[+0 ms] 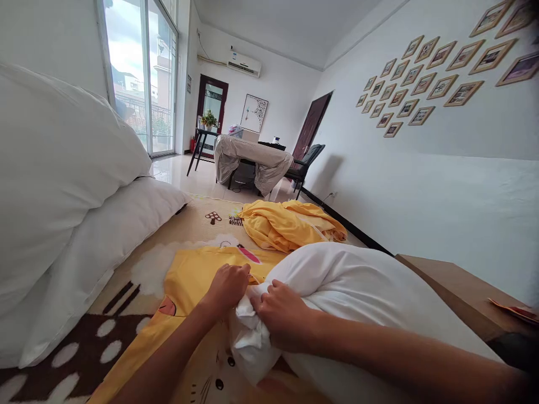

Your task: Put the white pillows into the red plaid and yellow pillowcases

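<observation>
A white pillow (357,280) lies at the lower right, its near-left end bunched up. My right hand (286,314) is closed on that bunched white end. Just left of it, my left hand (229,285) is closed on the edge of a yellow pillowcase (189,269) with a printed animal face. The case is spread flat beneath both hands, and part of the white pillow end lies over it. How far the pillow sits inside the case is hidden by the hands and folds.
Two white pillows (135,219) are stacked at the left on a patterned blanket (168,238). Crumpled yellow cloth (278,224) lies beyond my hands. A brown box-like surface (455,286) stands at the right. Farther back are a covered table (252,151) and a black chair (305,163).
</observation>
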A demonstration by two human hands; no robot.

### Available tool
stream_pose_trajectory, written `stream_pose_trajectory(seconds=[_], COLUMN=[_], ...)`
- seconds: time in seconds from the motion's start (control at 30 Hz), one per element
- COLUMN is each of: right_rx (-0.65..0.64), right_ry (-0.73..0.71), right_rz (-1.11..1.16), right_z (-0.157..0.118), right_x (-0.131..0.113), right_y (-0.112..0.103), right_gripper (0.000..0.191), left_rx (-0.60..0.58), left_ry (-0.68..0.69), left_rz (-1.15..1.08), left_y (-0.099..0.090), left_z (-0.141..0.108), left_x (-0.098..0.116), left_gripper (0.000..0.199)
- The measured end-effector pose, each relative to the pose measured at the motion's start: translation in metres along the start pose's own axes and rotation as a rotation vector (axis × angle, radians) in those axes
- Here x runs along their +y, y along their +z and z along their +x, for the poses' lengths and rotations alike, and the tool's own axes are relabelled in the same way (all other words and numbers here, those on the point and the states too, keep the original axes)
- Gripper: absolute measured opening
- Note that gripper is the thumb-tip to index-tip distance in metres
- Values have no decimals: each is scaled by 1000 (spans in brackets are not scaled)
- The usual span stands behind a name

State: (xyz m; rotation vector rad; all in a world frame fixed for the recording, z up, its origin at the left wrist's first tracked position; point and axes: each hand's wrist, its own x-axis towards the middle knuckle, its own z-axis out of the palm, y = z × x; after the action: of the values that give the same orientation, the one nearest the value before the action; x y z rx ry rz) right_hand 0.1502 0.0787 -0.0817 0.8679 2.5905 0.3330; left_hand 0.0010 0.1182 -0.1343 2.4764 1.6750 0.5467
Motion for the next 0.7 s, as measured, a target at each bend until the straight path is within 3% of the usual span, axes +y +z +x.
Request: stream_pose_trajectory(seconds=[0.17, 0.27, 0.47, 0.7], right_rx=[28, 9, -103, -202], right_ry=[-9, -14, 49, 42], right_rz=[-94, -92, 41, 109], right_z=[-6, -4, 5, 13], right_x=[-31, -36, -6, 26], right_y=[4, 2, -12, -25], right_gripper=[30, 25, 28, 31], left_rx=[73, 106, 126, 59], left_ry=[-61, -76, -123, -133], left_rz=[-147, -235, -389, -580], left_y=[1, -4, -11, -5], left_z=[-4, -5, -5, 0], left_x=[10, 14, 13, 3], left_gripper=[23, 22, 20, 13])
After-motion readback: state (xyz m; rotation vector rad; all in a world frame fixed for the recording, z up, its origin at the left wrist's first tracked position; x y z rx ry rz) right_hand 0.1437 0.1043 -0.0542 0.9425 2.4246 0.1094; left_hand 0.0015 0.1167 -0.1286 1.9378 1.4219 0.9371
